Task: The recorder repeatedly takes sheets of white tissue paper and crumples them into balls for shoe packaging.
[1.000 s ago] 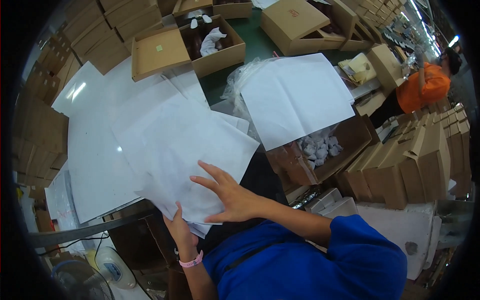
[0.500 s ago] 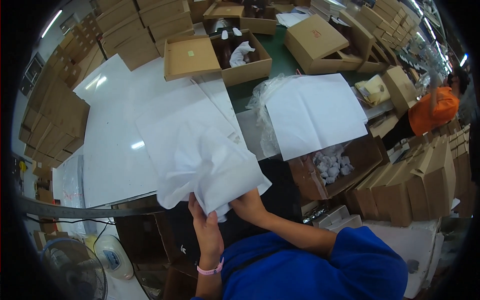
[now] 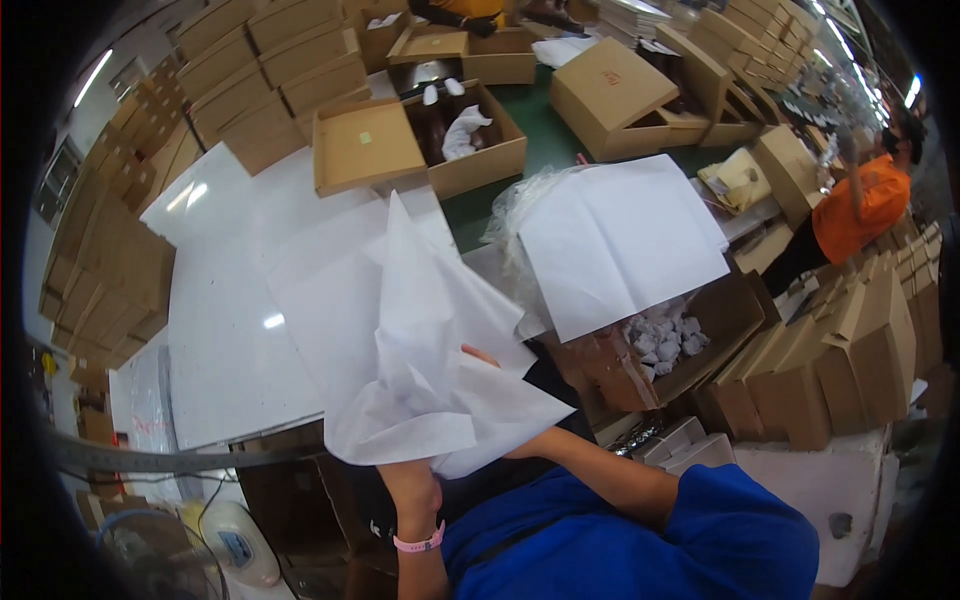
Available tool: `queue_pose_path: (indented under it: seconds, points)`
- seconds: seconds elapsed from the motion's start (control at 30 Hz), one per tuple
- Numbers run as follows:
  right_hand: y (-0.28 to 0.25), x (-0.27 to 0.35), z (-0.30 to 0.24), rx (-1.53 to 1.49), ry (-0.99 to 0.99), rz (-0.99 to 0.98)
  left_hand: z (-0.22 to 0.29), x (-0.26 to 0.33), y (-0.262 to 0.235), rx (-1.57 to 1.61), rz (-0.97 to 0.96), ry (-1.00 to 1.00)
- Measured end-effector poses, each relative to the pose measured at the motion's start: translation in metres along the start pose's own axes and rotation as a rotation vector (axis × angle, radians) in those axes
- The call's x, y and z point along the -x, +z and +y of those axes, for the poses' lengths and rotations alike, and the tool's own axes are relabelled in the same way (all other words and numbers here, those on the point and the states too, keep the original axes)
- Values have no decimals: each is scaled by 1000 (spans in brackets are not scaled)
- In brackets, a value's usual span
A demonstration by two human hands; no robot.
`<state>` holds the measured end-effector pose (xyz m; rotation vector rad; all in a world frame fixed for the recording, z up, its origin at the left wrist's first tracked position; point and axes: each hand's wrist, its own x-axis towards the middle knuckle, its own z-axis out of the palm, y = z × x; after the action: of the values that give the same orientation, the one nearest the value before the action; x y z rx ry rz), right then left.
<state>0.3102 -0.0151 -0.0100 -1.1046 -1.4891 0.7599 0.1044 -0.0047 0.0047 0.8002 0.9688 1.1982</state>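
Note:
A large, thin sheet of white paper (image 3: 420, 370) is bunched up in front of me, with one corner standing up in a peak and loose folds spreading to both sides. My left hand (image 3: 410, 486), with a pink band at the wrist, grips it from below; the paper covers the fingers. From the right, my right hand (image 3: 481, 355) reaches in among the folds and holds the sheet, a fingertip showing between them. More flat white paper (image 3: 310, 260) lies under and beyond it on the white table (image 3: 220, 330). Whatever the folds may enclose is hidden.
Beyond the table stands an open cardboard box (image 3: 480, 165) holding brown items and white paper. A stack of white sheets (image 3: 620, 240) lies to the right, above a carton of crumpled paper balls (image 3: 665, 340). A person in orange (image 3: 860, 210) stands far right; a fan (image 3: 150, 550) is lower left.
The paper has been lifted and opened out, a corner now peaking upward. It has come down over my left hand, whose fingers showed before. My right hand has pushed farther into the folds.

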Motion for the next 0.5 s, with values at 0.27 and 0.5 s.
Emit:
queue_pose_path:
  seconds: [0.27,0.5]
  points:
    - [-32,-4,-18,-861,527,-169,-2,-25,15,-375,-24,110]
    - [-31,8,10,-215,187,20,6,-21,2,-396,-620,-41]
